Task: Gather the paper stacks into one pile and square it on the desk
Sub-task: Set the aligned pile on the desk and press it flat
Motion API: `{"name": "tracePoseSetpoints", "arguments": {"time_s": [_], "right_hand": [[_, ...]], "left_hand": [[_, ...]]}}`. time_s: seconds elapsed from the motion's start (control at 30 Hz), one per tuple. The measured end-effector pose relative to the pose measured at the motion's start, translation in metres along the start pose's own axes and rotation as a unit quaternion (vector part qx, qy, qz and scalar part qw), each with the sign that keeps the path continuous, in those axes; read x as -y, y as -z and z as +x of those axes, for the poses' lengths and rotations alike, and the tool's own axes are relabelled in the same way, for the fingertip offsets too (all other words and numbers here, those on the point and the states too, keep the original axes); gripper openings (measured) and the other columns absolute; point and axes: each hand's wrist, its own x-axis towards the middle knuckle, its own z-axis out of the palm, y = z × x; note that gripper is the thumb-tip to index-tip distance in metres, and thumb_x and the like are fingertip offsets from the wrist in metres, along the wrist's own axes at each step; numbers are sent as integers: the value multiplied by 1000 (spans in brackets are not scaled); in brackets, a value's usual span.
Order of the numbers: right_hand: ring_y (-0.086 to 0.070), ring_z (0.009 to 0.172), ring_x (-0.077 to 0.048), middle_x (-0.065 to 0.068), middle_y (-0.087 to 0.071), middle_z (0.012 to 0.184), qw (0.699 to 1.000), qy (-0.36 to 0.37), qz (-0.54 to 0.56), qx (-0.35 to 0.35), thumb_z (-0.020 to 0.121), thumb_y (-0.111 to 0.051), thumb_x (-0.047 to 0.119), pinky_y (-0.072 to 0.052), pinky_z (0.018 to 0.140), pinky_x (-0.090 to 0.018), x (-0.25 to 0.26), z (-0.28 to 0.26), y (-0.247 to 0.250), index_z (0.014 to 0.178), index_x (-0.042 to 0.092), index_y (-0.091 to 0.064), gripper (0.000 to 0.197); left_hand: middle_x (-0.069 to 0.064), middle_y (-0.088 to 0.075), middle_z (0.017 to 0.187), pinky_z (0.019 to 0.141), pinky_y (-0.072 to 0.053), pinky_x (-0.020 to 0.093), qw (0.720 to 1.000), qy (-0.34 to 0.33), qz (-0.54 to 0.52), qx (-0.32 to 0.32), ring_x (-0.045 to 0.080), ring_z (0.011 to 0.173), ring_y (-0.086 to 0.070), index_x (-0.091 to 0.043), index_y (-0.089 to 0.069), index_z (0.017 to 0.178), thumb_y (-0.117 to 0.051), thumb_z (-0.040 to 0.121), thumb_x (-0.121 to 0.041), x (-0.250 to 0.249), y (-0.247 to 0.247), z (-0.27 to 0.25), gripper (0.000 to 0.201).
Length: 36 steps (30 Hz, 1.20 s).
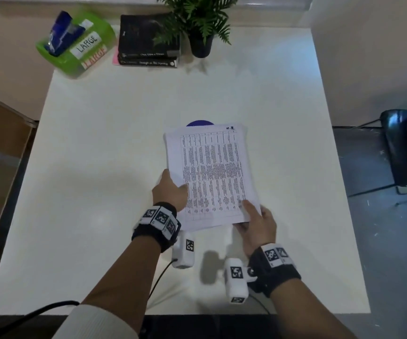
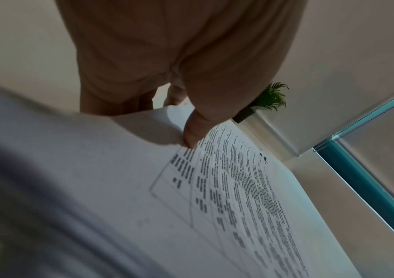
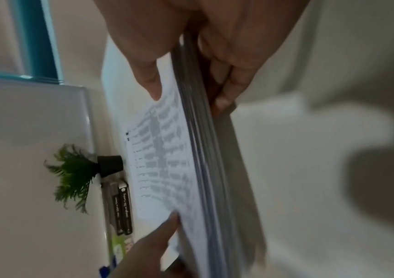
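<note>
Paper stack (image 1: 212,172), a thick pile with a printed table on its top sheet, is held above the middle of the white counter (image 1: 104,143) by both hands. The left hand (image 1: 170,189) is extended from the lower left and is placed at the stack's left edge; its thumb (image 2: 192,131) is pressed on the top sheet, with the other fingers hidden beneath, so that the grip is clamped on the pile. The right hand (image 1: 256,223) is set at the near right corner, thumb on top and fingers (image 3: 224,99) curled under the sheets, likewise clamped on the pile. In the right wrist view the sheet edges are seen fanned and uneven. Bare counter surface is left open on all sides of the stack. A blue disc (image 1: 200,123) is partly hidden behind the far edge. Along the far edge of the counter, well apart, a green box (image 1: 75,45), black books (image 1: 148,42) and a potted plant (image 1: 200,25) are ranged.
</note>
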Motion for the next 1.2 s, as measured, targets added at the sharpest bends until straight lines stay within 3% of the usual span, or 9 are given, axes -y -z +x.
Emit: {"name": "tracePoseSetpoints", "arguments": {"time_s": [0.07, 0.1, 0.17, 0.23, 0.3, 0.5, 0.6, 0.73, 1.2], "right_hand": [[-68, 96, -27, -10, -65, 113, 985, 82, -151, -13, 74, -85, 24, -59, 85, -50, 15, 14, 7, 111, 26, -62, 43], [-68, 94, -24, -6, -66, 107, 960, 127, -248, -15, 72, -85, 31, -57, 89, -47, 23, 20, 9, 109, 30, -63, 43], [-66, 94, -21, -1, -68, 98, 890, 193, -413, 5, 74, -83, 38, -52, 90, -32, 40, 26, 8, 108, 25, -68, 39], [-65, 91, -20, -1, -70, 92, 826, 225, -515, 33, 77, -79, 39, -45, 82, -24, 54, 32, 4, 99, 16, -71, 33], [-65, 87, -21, -2, -72, 87, 782, 242, -572, 59, 78, -78, 39, -47, 78, -25, 65, 37, 2, 89, 12, -69, 31], [-61, 75, -17, -1, -69, 79, 719, 262, -634, 108, 85, -72, 39, -43, 66, -22, 80, 42, -4, 82, 11, -65, 29], [-51, 58, -11, 6, -57, 60, 691, 301, -653, 72, 88, -68, 35, -28, 51, -13, 71, 42, -6, 62, 18, -54, 35], [-40, 50, -9, 4, -45, 53, 678, 317, -661, 57, 89, -64, 29, -23, 48, -18, 62, 39, -8, 54, 17, -39, 45], [-40, 45, -4, 7, -44, 47, 697, 260, -664, 76, 93, -64, 27, -24, 43, -14, 52, 21, -2, 47, 18, -42, 51]], "left_hand": [[9, -51, 142, 90, -41, 29, 1000, -6, 18, 2, 27, 118, -53, -13, -37, 143, -57, 98, -28, -1, 6, 1, 52], [8, -49, 146, 98, -40, 30, 1000, -8, 27, 5, 29, 127, -50, -12, -35, 145, -57, 98, -29, -1, 8, 1, 55], [9, -47, 148, 104, -37, 30, 999, -8, 38, 14, 29, 134, -46, -13, -33, 148, -58, 98, -30, 0, 12, 3, 59], [10, -46, 148, 105, -37, 30, 998, -10, 53, 23, 30, 135, -45, -14, -30, 151, -59, 97, -32, 3, 15, 5, 64], [10, -42, 152, 108, -36, 33, 997, -11, 70, 30, 31, 138, -42, -15, -25, 154, -60, 96, -34, 6, 16, 7, 70], [19, -50, 139, 99, -44, 39, 993, -2, 114, 28, 37, 126, -51, -12, -26, 151, -59, 96, -36, 6, 7, 10, 68], [21, -49, 136, 95, -46, 42, 992, 15, 122, 25, 38, 124, -52, -8, -29, 147, -59, 96, -35, 3, 2, 10, 65], [19, -46, 136, 94, -45, 43, 990, 25, 139, 12, 39, 125, -49, -7, -34, 142, -58, 96, -35, 2, -3, 9, 59], [19, -44, 136, 87, -46, 41, 985, 21, 171, 22, 37, 121, -51, -6, -34, 141, -60, 92, -26, 2, -2, 14, 58]]}}
